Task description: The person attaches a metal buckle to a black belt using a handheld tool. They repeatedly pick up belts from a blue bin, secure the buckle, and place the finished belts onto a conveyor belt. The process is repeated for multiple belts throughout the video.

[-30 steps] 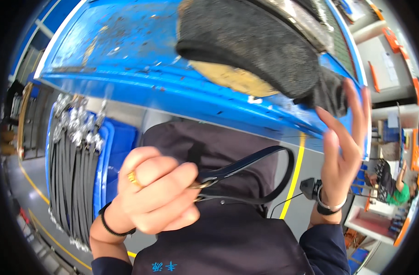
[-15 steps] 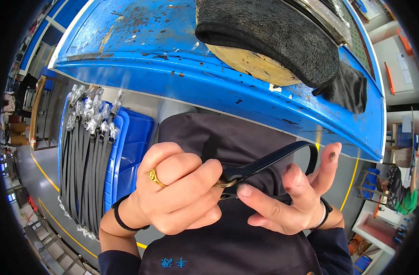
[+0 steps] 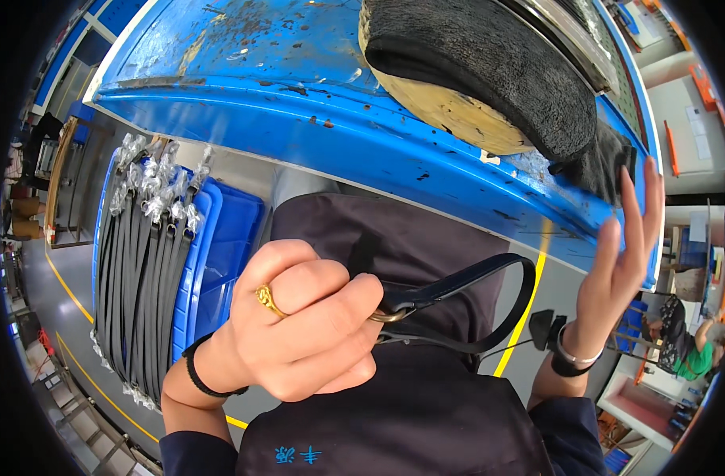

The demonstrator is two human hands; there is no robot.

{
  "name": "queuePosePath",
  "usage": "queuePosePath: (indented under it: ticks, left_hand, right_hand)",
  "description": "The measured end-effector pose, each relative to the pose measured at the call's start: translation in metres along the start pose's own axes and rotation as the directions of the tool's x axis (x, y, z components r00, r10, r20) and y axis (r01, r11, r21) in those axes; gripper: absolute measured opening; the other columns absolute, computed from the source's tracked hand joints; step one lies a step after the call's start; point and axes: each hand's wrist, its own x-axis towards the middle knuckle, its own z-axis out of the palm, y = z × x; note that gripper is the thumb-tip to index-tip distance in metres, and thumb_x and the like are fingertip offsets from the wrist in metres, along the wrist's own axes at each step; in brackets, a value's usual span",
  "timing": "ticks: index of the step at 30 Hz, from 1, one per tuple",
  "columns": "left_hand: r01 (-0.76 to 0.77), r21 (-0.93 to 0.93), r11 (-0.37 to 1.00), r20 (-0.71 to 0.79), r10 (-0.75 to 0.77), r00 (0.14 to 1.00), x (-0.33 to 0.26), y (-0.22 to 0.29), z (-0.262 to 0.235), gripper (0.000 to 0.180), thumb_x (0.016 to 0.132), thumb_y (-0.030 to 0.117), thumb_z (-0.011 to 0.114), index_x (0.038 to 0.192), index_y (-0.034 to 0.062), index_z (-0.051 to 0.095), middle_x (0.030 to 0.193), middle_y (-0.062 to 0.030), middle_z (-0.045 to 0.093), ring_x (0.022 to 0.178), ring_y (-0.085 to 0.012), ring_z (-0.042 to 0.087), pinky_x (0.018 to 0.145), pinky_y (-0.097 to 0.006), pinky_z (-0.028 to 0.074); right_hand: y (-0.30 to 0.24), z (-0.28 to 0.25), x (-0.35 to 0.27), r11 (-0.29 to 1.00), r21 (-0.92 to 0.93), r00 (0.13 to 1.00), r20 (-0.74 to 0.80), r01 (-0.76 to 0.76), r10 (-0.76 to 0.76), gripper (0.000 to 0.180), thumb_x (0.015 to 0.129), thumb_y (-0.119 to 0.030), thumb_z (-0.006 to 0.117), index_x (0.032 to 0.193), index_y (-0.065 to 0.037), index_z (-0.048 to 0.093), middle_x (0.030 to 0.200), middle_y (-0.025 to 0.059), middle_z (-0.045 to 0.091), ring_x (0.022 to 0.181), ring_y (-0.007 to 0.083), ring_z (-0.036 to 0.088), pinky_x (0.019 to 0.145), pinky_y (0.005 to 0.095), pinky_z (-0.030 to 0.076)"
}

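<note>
My left hand (image 3: pixel 303 329), with a gold ring and a black wristband, is closed on the metal ring end of a black strap (image 3: pixel 466 285) that loops out to the right over my dark apron (image 3: pixel 410 238). My right hand (image 3: pixel 620 266) is raised with open fingers at the right, its fingertips close to a black fuzzy cloth (image 3: pixel 596 163) that hangs off the blue workbench (image 3: pixel 315 95). A thick dark fuzzy pad (image 3: pixel 489 55) lies over a round tan disc (image 3: pixel 466 119) on the bench.
A blue crate (image 3: pixel 220 246) at my left holds a bundle of several black straps (image 3: pixel 136 278) with wrapped ends. Yellow floor lines run below. Another person in green (image 3: pixel 688 357) sits at the far right.
My right hand has let go of the strap loop and risen to the right toward the black cloth at the bench edge. My left hand still holds the strap's ring end.
</note>
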Motion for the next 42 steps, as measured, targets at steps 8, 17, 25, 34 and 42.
queuePosePath:
  ticks: [8, 17, 25, 34, 42]
  left_hand:
    - [0.024, -0.082, 0.996, 0.086, -0.017, 0.996, 0.004, -0.001, -0.002, 0.012, 0.053, 0.015, 0.057, 0.061, 0.0051, 0.057, 0.078, -0.0059, 0.059, 0.062, -0.0207, 0.051, 0.056, -0.034, 0.04]
    - [0.026, -0.039, 0.999, 0.154, -0.02, 0.988, 0.009, 0.002, -0.005, 0.015, 0.052, 0.017, 0.059, 0.061, 0.0053, 0.057, 0.078, -0.0047, 0.057, 0.065, -0.0187, 0.051, 0.059, -0.033, 0.04]
    - [0.042, -0.049, 0.998, 0.177, -0.033, 0.984, 0.009, 0.001, -0.007, 0.013, 0.056, 0.016, 0.058, 0.062, 0.0051, 0.057, 0.078, -0.005, 0.058, 0.064, -0.0205, 0.052, 0.058, -0.035, 0.041]
    - [0.162, -0.062, 0.985, 0.128, -0.153, 0.98, 0.007, -0.011, -0.023, 0.014, 0.046, 0.01, 0.051, 0.058, 0.0056, 0.057, 0.07, -0.0043, 0.057, 0.058, -0.0209, 0.05, 0.06, -0.034, 0.04]
    - [0.378, -0.215, 0.901, 0.206, -0.336, 0.919, 0.01, -0.012, -0.029, 0.021, 0.039, 0.013, 0.046, 0.055, 0.006, 0.059, 0.062, -0.0057, 0.056, 0.054, -0.021, 0.047, 0.063, -0.034, 0.039]
  right_hand:
    - [-0.019, -0.007, 0.001, 0.948, 0.291, 0.979, 0.114, 0.128, -0.168, 0.039, 0.089, -0.037, 0.04, 0.094, -0.006, 0.064, 0.127, 0.0192, 0.043, 0.125, 0.0374, 0.028, 0.102, 0.0467, 0.019]
    - [-0.049, 0.003, -0.006, 0.739, 0.571, 0.777, 0.258, 0.356, -0.574, 0.048, 0.082, -0.057, 0.037, 0.094, -0.023, 0.068, 0.125, 0.0136, 0.044, 0.124, 0.0408, 0.027, 0.102, 0.0518, 0.014]
    - [-0.051, 0.004, -0.005, 0.778, 0.516, 0.775, 0.301, 0.358, -0.556, 0.05, 0.083, -0.056, 0.036, 0.096, -0.02, 0.067, 0.127, 0.0176, 0.042, 0.124, 0.0415, 0.027, 0.102, 0.0511, 0.016]
    - [0.028, 0.001, 0.015, 0.991, -0.11, 0.997, 0.019, 0.08, -0.078, 0.036, 0.091, -0.022, 0.034, 0.115, -0.004, 0.054, 0.129, 0.0133, 0.042, 0.125, 0.0286, 0.031, 0.103, 0.0413, 0.021]
    - [-0.013, -0.005, 0.006, 0.955, 0.208, 0.969, 0.086, 0.211, -0.232, 0.042, 0.09, -0.038, 0.037, 0.089, -0.009, 0.067, 0.129, 0.0163, 0.041, 0.127, 0.0363, 0.025, 0.103, 0.0464, 0.017]
